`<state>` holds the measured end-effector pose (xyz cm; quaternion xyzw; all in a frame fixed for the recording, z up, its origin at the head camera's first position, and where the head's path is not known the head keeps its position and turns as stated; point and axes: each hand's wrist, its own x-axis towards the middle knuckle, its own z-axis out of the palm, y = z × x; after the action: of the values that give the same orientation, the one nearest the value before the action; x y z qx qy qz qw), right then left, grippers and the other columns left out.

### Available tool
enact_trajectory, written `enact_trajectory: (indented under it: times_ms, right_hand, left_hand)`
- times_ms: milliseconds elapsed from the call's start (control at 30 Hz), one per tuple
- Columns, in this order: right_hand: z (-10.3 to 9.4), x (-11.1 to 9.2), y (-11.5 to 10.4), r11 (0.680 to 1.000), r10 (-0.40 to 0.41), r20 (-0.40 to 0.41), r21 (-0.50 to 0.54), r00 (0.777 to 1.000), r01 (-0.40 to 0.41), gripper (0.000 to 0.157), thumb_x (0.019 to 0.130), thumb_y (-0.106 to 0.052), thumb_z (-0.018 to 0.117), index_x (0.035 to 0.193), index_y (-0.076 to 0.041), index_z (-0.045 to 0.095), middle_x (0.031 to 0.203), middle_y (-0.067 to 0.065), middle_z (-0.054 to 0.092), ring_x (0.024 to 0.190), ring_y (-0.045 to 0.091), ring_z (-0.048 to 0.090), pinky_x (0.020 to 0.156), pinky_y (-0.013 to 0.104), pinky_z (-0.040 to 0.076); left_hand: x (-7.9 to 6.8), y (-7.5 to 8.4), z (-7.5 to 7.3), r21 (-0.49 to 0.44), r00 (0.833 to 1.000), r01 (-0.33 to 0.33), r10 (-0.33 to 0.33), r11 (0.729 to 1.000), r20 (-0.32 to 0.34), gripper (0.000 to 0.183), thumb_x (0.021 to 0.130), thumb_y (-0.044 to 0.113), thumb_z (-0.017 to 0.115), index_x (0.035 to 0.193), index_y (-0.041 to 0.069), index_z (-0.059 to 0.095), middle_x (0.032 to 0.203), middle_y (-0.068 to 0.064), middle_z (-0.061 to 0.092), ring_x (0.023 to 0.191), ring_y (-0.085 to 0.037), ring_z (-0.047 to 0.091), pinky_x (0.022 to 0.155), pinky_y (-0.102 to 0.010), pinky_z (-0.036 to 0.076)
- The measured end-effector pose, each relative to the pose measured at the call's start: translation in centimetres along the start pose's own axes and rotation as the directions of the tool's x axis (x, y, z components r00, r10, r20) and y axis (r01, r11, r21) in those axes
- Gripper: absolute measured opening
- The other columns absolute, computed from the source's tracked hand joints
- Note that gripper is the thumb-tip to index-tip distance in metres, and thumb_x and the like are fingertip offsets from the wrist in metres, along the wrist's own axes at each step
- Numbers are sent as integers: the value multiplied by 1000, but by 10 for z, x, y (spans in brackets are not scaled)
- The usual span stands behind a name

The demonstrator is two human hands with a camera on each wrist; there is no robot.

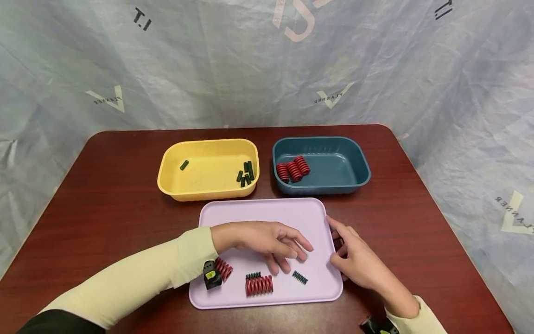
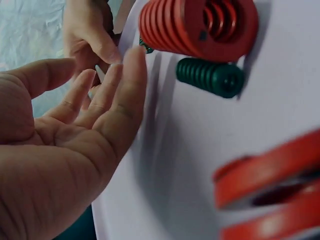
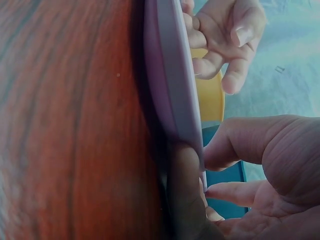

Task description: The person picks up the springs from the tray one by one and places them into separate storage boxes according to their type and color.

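My left hand (image 1: 271, 241) hovers over the pale purple tray (image 1: 263, 211), fingers spread and loosely bent, with nothing in its grasp. Just below its fingers lie a large red spring (image 1: 259, 285), a small green spring (image 1: 252, 275) close behind it, and another green spring (image 1: 300, 277) to the right. A second red spring (image 1: 224, 269) is partly hidden by the left wrist's camera. At the tray's right edge, my right hand (image 1: 359, 260) grips the rim. Its thumb is on top and a finger (image 3: 185, 175) is under the rim in the right wrist view.
Behind the tray, a yellow bin (image 1: 200, 195) holds several small green springs (image 1: 249, 169). To its right stands a dark blue bin (image 1: 333, 189) with three red springs (image 1: 294, 170) at its left end. All stand on a reddish-brown wooden table (image 1: 125, 208) backed by a pale sheet (image 1: 250, 69).
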<state>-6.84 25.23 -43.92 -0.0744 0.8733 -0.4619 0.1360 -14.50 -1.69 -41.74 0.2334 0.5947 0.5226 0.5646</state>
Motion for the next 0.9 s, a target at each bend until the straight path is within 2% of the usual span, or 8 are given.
enact_trajectory:
  times_ms: [267, 567, 733, 900]
  right_hand:
    - [-1, 0, -1, 1000, 3, 6, -2, 1000, -3, 83, 84, 11, 60, 160, -10, 33, 125, 22, 47, 77, 20, 65, 42, 31, 55]
    - [-1, 0, 0, 1000, -3, 9, 0, 1000, 3, 84, 83, 11, 61, 160, -10, 33, 125, 22, 47, 77, 20, 65, 42, 31, 55]
    - [-1, 0, 0, 1000, -2, 9, 1, 1000, 2, 84, 83, 12, 61, 160, -10, 33, 125, 22, 47, 77, 20, 65, 42, 31, 55]
    - [-1, 0, -1, 1000, -2, 6, 0, 1000, 2, 84, 83, 12, 60, 160, -9, 33, 125, 23, 47, 77, 21, 65, 42, 31, 55]
  left_hand:
    - [9, -3, 3, -24, 998, 44, -44, 999, 34, 36, 106, 11, 56, 141, 3, 58, 125, -11, 70, 89, -23, 72, 75, -39, 64]
    - [15, -2, 4, -81, 990, 98, -90, 992, 105, 38, 105, 10, 55, 142, 11, 59, 123, -12, 71, 87, -29, 74, 76, -42, 64]
    - [18, -2, 5, -94, 987, 120, -109, 988, 119, 36, 106, 11, 55, 141, 13, 60, 120, -14, 72, 86, -32, 74, 75, -45, 64]
    - [19, -1, 7, -112, 985, 142, -130, 984, 112, 37, 105, 8, 56, 142, 7, 59, 114, -19, 72, 88, -32, 74, 79, -43, 63]
